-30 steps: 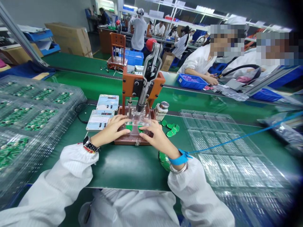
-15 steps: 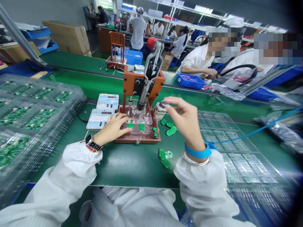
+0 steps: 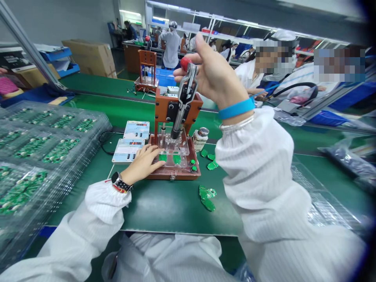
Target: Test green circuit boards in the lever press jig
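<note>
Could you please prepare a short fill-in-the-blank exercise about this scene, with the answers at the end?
The right hand is at the lever's ____ knob.
The watch is worn on the ____ wrist.
In the picture, the jar stands to the ____ of the press.
The round buttons on the press's base are ____.

Answers: red; left; right; green.

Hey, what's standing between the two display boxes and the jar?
In the head view, the orange press stands between the display boxes and the jar, with the left hand at its base.
</note>
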Demonstrator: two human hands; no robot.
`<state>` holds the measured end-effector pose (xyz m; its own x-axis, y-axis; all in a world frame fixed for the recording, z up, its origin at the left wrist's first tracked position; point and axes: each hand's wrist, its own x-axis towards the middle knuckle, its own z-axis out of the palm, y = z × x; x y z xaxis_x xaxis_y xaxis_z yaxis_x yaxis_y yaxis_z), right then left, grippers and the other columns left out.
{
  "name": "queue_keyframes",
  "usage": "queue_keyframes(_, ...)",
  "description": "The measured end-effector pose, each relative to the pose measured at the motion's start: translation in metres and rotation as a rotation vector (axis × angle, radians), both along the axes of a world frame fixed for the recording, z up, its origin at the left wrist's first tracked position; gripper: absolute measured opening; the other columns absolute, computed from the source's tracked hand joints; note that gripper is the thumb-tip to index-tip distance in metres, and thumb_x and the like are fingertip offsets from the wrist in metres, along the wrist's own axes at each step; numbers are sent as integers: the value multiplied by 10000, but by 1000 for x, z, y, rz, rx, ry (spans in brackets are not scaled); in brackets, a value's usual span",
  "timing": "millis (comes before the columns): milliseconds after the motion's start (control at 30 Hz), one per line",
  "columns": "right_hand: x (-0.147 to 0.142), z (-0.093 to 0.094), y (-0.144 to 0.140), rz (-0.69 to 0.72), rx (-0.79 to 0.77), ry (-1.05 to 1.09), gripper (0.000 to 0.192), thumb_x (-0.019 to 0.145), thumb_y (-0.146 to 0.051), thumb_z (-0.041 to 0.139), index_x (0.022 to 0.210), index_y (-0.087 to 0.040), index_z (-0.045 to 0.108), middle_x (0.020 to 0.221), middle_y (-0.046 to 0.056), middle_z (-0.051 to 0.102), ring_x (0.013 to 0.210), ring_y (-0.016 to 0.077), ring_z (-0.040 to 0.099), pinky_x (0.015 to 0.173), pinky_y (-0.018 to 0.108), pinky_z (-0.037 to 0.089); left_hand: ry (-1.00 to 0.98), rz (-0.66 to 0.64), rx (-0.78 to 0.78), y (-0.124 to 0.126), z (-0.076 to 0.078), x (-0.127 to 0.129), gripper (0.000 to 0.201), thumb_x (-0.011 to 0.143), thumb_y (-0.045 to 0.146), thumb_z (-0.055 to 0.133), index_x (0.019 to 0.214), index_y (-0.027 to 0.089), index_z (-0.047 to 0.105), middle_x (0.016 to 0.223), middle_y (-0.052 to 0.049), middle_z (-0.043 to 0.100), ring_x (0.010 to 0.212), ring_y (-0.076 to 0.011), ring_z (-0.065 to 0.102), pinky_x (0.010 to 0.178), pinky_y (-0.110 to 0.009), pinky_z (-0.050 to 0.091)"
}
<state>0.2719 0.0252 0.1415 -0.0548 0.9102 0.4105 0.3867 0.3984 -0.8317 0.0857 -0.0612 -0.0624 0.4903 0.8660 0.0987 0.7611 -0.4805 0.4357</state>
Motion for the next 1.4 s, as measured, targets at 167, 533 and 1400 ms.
queue_keyframes(167,-14,23,-27,40,206,65,160,873,-180,440,971,-77,513,816,-87,643,786,34,660,687,137,495,-210,38,24,-3,-13,-12,591,900,510,482,1417,257,348,1455,-102,367,1349,-292,272,1077,-492,242)
queue_keyframes(533,-11,-81,-116,125,807,28,280,857,18,462,1015,-182,578,1038,26,645,1099,164,598,984,373,514,-83,181,9,66,-22,-88,580,795,518,572,1292,223,523,1417,-102,454,1333,-327,311,1080,-492,211)
queue_keyframes(1400,-14,-115,-119,303,442,403,305,845,-13,494,930,-271,632,1045,-10,642,1243,163,483,1075,426,386,377,-77,-282,94,4,-96,1159,587,646,700,1499,214,131,1557,-128,115,1409,-402,-54,1071,-601,-18)
